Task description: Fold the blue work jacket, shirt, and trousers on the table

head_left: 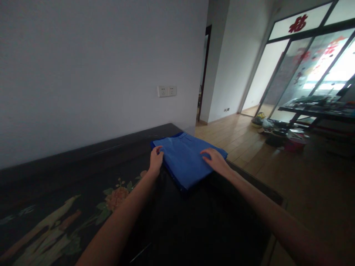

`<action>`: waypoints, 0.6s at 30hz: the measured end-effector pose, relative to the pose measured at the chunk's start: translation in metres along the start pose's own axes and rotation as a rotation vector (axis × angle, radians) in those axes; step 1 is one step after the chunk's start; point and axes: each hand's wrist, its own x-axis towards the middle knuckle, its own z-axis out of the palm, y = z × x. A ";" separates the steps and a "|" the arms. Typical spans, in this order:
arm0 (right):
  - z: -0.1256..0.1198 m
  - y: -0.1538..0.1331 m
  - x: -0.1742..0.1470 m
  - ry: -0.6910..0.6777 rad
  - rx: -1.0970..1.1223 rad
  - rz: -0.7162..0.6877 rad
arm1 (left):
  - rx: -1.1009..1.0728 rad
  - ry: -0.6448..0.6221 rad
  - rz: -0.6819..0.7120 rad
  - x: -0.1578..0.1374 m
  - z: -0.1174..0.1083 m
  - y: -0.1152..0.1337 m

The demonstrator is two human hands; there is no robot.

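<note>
A folded blue garment (188,157) lies flat near the corner of the dark table, with a darker blue layer (173,175) showing beneath its edges. At its left edge is my left hand (156,159), fingers curled and closed on the cloth there; the fingertips are partly hidden. My right hand (216,159) rests over the right part of the garment, thumb and fingers apart with a gap between them. What seems to be a waistband seam shows at the far edge of the cloth.
The dark tabletop (155,229) carries a painted flower and bird pattern on the left. A wall with double sockets (166,91) stands behind it. To the right, on the wooden floor (235,136), are bags and tubs (294,140) near glass doors and another table (318,109).
</note>
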 end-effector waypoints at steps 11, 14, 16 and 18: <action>0.032 -0.072 -0.080 -0.218 0.082 -0.186 | -0.113 0.007 -0.385 0.091 0.006 -0.008; 0.037 -0.066 -0.076 -0.162 0.103 -0.190 | -0.130 -0.027 -0.452 0.103 0.010 -0.008; 0.041 -0.063 -0.075 -0.118 0.121 -0.196 | -0.139 -0.040 -0.472 0.110 0.012 -0.009; 0.044 -0.061 -0.074 -0.077 0.140 -0.185 | -0.144 -0.036 -0.453 0.114 0.013 -0.010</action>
